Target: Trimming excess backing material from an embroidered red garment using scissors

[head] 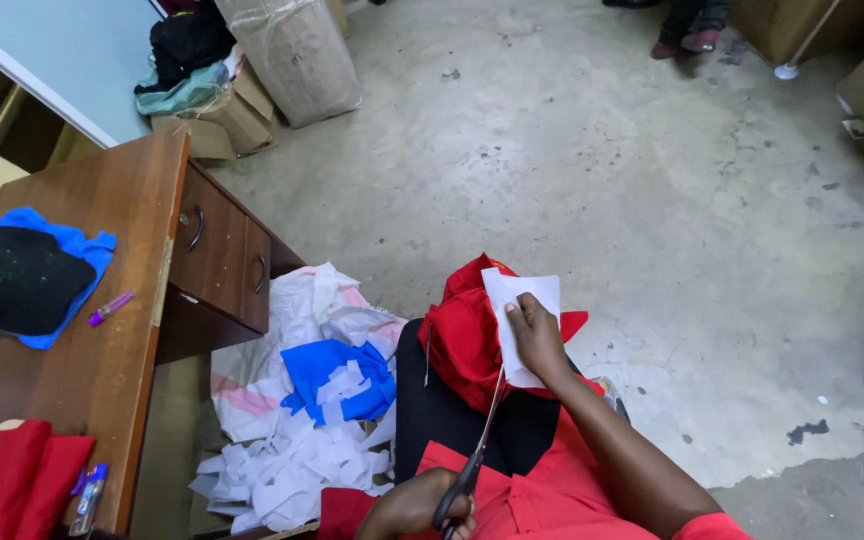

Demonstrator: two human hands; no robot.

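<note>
Desk point(102, 330): black cloth point(7, 278) and blue cloth point(72, 245) are laid on top, left of the scissors.
Scrap pile point(297, 450): white and blue offcuts are heaped left of the scissors.
Left hand point(410, 507): closed through the handles of the scissors point(474, 450).
White piece point(522, 320): pinched by the right hand point(535, 335), met by the scissors' tips.
Red fabric point(462, 340): bunched beneath the white piece, just above the scissors.

Soft, even light fills the room, brightest on the pale concrete floor point(592, 190), with only faint shadows under the wooden desk point(102, 330). Focus is fairly sharp at the centre. The wide lens bends the frame's edges, and the corners look slightly darker and softer.
</note>
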